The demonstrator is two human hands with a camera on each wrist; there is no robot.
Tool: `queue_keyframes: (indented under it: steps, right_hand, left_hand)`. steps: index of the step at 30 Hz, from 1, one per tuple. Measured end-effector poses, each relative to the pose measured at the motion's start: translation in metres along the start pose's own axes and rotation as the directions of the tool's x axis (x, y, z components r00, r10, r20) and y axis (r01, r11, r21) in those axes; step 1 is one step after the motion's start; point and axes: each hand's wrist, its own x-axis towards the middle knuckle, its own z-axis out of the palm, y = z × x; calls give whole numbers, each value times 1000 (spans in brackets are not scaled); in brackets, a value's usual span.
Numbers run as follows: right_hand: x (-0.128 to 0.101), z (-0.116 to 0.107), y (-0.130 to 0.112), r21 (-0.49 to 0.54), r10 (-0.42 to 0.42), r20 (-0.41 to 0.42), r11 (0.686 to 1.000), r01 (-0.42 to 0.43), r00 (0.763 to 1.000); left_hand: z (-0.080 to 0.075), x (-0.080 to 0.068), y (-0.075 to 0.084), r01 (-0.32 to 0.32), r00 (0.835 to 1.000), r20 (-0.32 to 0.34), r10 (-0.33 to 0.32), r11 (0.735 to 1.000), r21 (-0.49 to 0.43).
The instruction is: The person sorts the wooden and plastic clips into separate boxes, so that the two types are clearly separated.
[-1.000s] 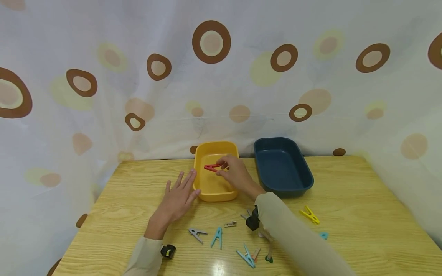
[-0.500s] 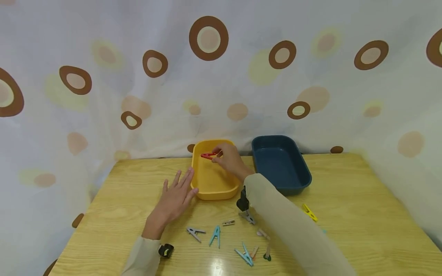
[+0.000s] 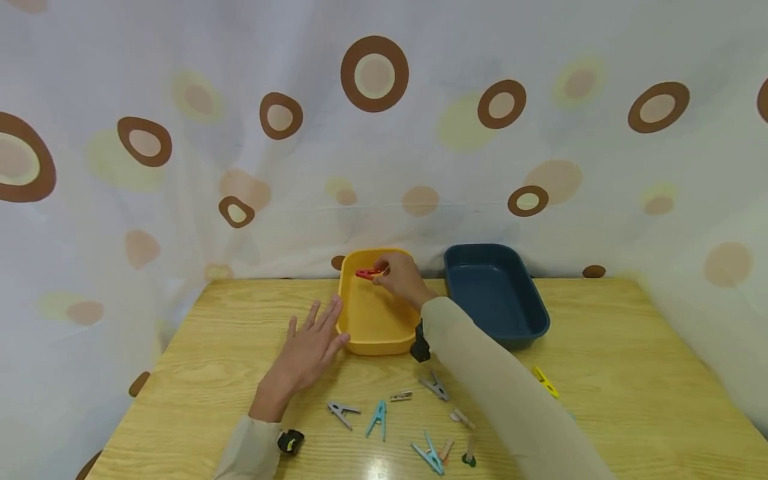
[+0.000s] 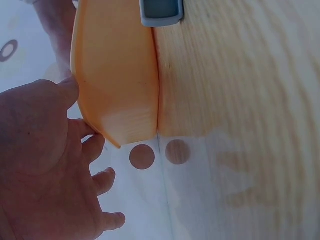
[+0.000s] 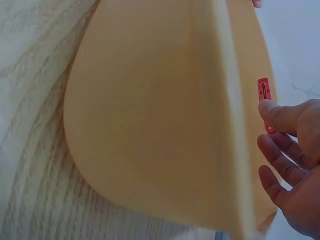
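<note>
My right hand pinches a red clothespin between thumb and fingers, over the back part of a yellow bin. In the right wrist view, the thumb lies across the red clothespin and the bin's wall fills most of the picture. Spread, straight fingers of my left hand rest against the bin's left rim. From the left wrist, that hand is seen with thumb and index finger at the rim of the orange-looking bin.
A dark blue bin stands right of the yellow one. Several clothespins lie nearer on the wooden table, among them a grey one, light blue ones, a metal one and a yellow one. A patterned curtain hangs behind.
My right hand has moved toward the back of the yellow bin with the red clothespin, which now looks narrower. The left hand has stayed at the rim.
</note>
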Motion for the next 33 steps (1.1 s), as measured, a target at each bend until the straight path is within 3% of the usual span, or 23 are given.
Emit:
queue_keyframes:
  steps: [6,13,26,33]
  right_hand:
    - [7,5,1,-28,24,10,999,-24,1000]
    - [10,9,3,-81,-16,-11,997,15,1000]
    - [3,0,-5,9,29,44,1000,-29,999]
    - [-14,-9,-9,-4,-29,80,1000,29,996]
  left_hand:
    - [1,-1,0,3,1000,7,-3,1000,1]
    - [-1,-2,1,-4,1000,5,4,1000,3]
    - [-4,2,0,-2,1000,21,2,1000,10]
    - [-4,2,0,7,999,39,-7,1000,7]
